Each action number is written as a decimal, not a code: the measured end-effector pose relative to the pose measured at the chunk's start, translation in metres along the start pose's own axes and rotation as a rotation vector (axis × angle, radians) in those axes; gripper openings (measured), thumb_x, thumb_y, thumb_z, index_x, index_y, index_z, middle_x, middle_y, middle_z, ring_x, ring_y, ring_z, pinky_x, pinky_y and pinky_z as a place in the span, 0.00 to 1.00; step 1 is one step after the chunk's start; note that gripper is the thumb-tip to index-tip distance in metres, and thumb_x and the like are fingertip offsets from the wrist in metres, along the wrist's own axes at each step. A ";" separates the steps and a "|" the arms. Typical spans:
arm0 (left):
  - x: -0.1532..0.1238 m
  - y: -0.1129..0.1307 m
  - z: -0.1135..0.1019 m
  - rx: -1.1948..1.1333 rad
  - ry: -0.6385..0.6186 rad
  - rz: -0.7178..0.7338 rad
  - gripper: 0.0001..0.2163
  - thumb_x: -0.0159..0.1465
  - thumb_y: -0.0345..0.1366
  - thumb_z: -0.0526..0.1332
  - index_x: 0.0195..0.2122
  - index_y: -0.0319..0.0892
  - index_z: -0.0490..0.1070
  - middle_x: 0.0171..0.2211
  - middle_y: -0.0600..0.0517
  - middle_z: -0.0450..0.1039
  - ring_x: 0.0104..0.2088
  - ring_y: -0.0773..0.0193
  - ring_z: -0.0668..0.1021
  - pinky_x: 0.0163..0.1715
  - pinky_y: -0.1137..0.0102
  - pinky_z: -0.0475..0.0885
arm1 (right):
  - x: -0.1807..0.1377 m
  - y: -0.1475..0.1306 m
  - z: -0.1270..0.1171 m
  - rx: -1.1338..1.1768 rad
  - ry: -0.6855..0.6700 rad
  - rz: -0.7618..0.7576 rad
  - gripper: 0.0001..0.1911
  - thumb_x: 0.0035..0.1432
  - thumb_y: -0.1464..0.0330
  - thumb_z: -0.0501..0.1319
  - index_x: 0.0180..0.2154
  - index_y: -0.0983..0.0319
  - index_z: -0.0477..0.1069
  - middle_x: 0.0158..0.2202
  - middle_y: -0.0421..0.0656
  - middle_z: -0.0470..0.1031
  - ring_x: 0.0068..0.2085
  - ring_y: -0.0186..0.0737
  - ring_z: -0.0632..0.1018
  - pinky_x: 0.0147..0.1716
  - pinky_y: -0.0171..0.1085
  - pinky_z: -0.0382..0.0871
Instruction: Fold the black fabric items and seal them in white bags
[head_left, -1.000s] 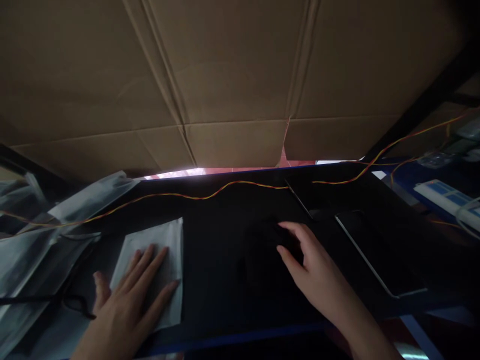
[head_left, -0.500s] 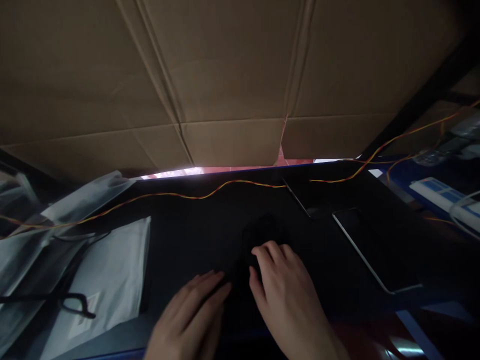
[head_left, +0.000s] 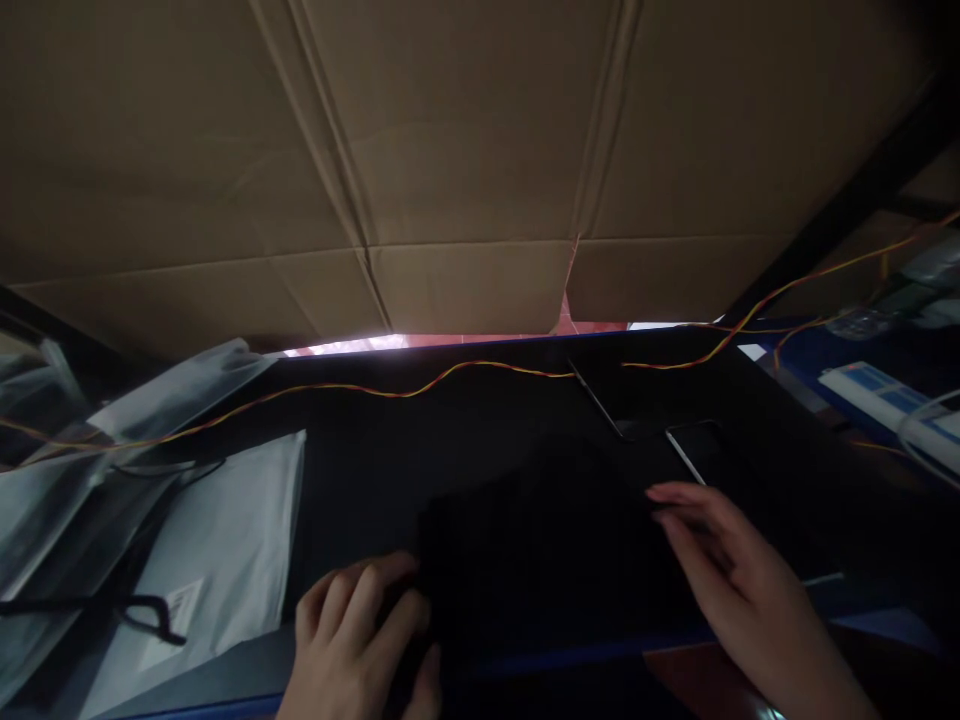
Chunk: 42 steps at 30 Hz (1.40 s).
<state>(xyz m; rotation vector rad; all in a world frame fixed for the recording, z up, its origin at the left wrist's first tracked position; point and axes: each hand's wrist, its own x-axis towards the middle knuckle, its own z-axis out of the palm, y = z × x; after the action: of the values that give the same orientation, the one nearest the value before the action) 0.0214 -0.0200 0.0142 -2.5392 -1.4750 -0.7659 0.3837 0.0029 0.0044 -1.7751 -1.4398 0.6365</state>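
Observation:
A very dark, soft-looking black item lies on the black table surface between my hands; its outline hardly shows. My left hand rests at its left edge, fingers bent and thumb tucked low. What those fingers hold is lost in the dark. My right hand is at the item's right side, thumb and forefinger brought close together at the tips. Anything between them is too dark to make out. This hand partly covers a phone-like slab with a pale edge. Another dark flat slab lies farther back.
Clear plastic bags lie at the left, with a black loop-ended strip across them. A twisted red-yellow wire crosses the table's back. Cardboard hangs behind it. A white-and-blue box sits at the right.
My right hand has moved right, from the middle to in front of the phone-like slab. My left hand has shifted slightly left, its fingers more bent. The black item looks more spread out.

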 end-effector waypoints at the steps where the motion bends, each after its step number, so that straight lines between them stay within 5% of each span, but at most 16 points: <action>1: -0.001 0.000 -0.001 0.000 0.005 0.010 0.06 0.64 0.32 0.61 0.41 0.49 0.73 0.51 0.47 0.80 0.48 0.51 0.81 0.45 0.57 0.74 | -0.002 0.002 -0.001 -0.061 0.062 -0.023 0.17 0.73 0.52 0.59 0.54 0.52 0.77 0.52 0.47 0.84 0.48 0.49 0.87 0.39 0.43 0.85; 4: 0.002 0.005 0.001 0.002 -0.062 0.062 0.17 0.67 0.36 0.61 0.57 0.48 0.75 0.66 0.45 0.75 0.62 0.48 0.78 0.56 0.54 0.74 | -0.010 -0.013 0.010 -0.196 0.099 -0.205 0.18 0.74 0.52 0.60 0.58 0.50 0.75 0.58 0.49 0.80 0.52 0.52 0.84 0.45 0.49 0.84; 8: 0.007 0.011 0.014 0.087 -0.185 0.160 0.28 0.72 0.43 0.63 0.73 0.51 0.66 0.70 0.49 0.74 0.68 0.47 0.76 0.63 0.50 0.74 | -0.013 -0.043 0.035 -0.314 -0.131 -0.473 0.15 0.69 0.57 0.68 0.56 0.50 0.78 0.63 0.48 0.77 0.62 0.60 0.79 0.57 0.60 0.80; 11: 0.003 0.004 0.016 0.114 -0.209 0.127 0.29 0.72 0.39 0.63 0.74 0.53 0.66 0.70 0.50 0.74 0.68 0.47 0.78 0.64 0.47 0.75 | -0.008 -0.046 0.034 -0.221 -0.192 -0.410 0.08 0.74 0.64 0.61 0.48 0.51 0.80 0.55 0.46 0.83 0.54 0.52 0.84 0.52 0.52 0.83; 16: -0.017 -0.030 -0.001 0.088 -0.264 0.065 0.31 0.71 0.38 0.63 0.75 0.57 0.63 0.71 0.49 0.72 0.67 0.45 0.79 0.69 0.37 0.68 | 0.000 -0.005 -0.010 -0.233 0.016 -0.183 0.14 0.72 0.52 0.62 0.46 0.52 0.79 0.45 0.45 0.86 0.44 0.52 0.88 0.37 0.42 0.83; 20: -0.037 -0.053 -0.013 0.070 -0.288 0.087 0.31 0.70 0.41 0.62 0.75 0.60 0.64 0.72 0.52 0.71 0.68 0.44 0.77 0.72 0.35 0.63 | -0.006 0.023 -0.032 -0.387 -0.025 -0.164 0.18 0.71 0.53 0.59 0.55 0.52 0.77 0.53 0.48 0.83 0.43 0.53 0.87 0.37 0.47 0.84; 24: -0.032 -0.058 -0.020 0.006 -0.283 0.050 0.27 0.72 0.37 0.58 0.72 0.61 0.67 0.68 0.55 0.76 0.67 0.50 0.79 0.71 0.44 0.71 | -0.009 0.005 -0.024 -0.409 -0.032 -0.421 0.24 0.74 0.60 0.56 0.68 0.43 0.70 0.70 0.46 0.70 0.64 0.57 0.79 0.51 0.54 0.84; 30: 0.011 -0.055 -0.020 -0.039 -0.268 -0.014 0.19 0.74 0.36 0.58 0.62 0.60 0.78 0.58 0.55 0.83 0.55 0.55 0.85 0.54 0.58 0.84 | 0.018 -0.045 0.016 -0.417 -0.272 -0.643 0.21 0.74 0.69 0.63 0.61 0.39 0.79 0.75 0.38 0.64 0.73 0.55 0.68 0.65 0.60 0.76; 33: 0.018 -0.056 -0.020 -0.075 -0.378 -0.051 0.21 0.68 0.37 0.67 0.62 0.59 0.77 0.60 0.54 0.80 0.56 0.53 0.83 0.53 0.59 0.83 | 0.036 -0.056 0.027 -0.414 -0.448 -0.645 0.18 0.67 0.71 0.72 0.55 0.45 0.83 0.75 0.39 0.66 0.74 0.57 0.65 0.67 0.61 0.72; 36: 0.025 -0.059 -0.022 -0.139 -0.520 -0.136 0.20 0.64 0.33 0.71 0.56 0.57 0.79 0.52 0.55 0.82 0.51 0.55 0.83 0.51 0.61 0.81 | 0.052 -0.064 0.030 -0.359 -0.539 -0.579 0.04 0.67 0.66 0.73 0.43 0.50 0.85 0.68 0.40 0.74 0.71 0.56 0.69 0.66 0.61 0.73; 39: 0.043 -0.065 -0.024 -0.171 -0.566 -0.104 0.11 0.68 0.29 0.67 0.44 0.55 0.80 0.42 0.59 0.82 0.44 0.59 0.83 0.51 0.63 0.77 | 0.066 -0.071 0.038 -0.240 -0.438 -0.503 0.06 0.71 0.62 0.68 0.38 0.52 0.82 0.58 0.42 0.80 0.60 0.51 0.80 0.58 0.54 0.79; 42: 0.064 -0.066 -0.026 -0.070 -0.422 -0.085 0.10 0.73 0.30 0.60 0.46 0.52 0.80 0.41 0.54 0.82 0.44 0.55 0.82 0.54 0.55 0.74 | 0.072 -0.077 0.054 -0.180 -0.144 -0.459 0.05 0.72 0.64 0.65 0.43 0.55 0.80 0.52 0.46 0.80 0.52 0.50 0.83 0.53 0.52 0.80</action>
<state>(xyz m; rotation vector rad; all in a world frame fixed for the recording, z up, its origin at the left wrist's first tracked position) -0.0175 0.0563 0.0570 -2.8326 -1.7056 -0.3005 0.3143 0.0916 0.0398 -1.4713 -1.9743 0.4069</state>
